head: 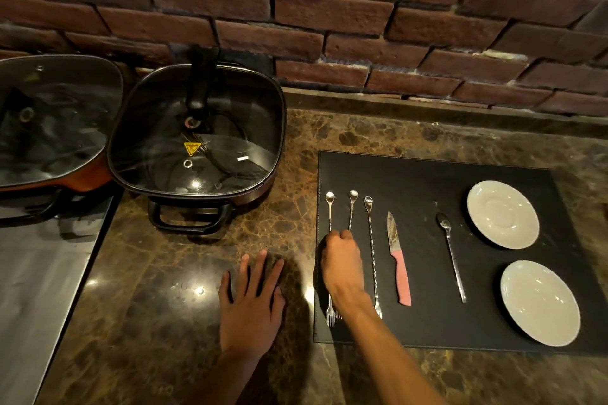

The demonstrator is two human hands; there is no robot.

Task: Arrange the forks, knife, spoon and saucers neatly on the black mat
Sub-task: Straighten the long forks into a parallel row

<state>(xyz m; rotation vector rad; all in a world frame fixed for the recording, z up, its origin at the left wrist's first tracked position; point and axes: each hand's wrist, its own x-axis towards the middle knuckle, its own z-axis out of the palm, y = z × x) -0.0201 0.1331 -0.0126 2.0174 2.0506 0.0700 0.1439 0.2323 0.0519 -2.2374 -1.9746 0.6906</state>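
The black mat (427,181) is laid on the marble counter (197,273). Along its left edge, three long twisted forks are set parallel, tines toward the person. The two leftmost forks (330,207) are covered at mid-handle by the right hand (342,260), which is curled over them; whether they are pinched or merely nudged cannot be told. The spacing of these two is judged to be under adjustment. The third fork (373,256) lies just beside, untouched. The pink-handled knife (399,266) and spoon (450,256) are placed further right, well apart. Two saucers (502,214) are positioned near the right edge. The left hand (251,302) is rested flat, fingers spread and empty, on the counter, probably as a brace.
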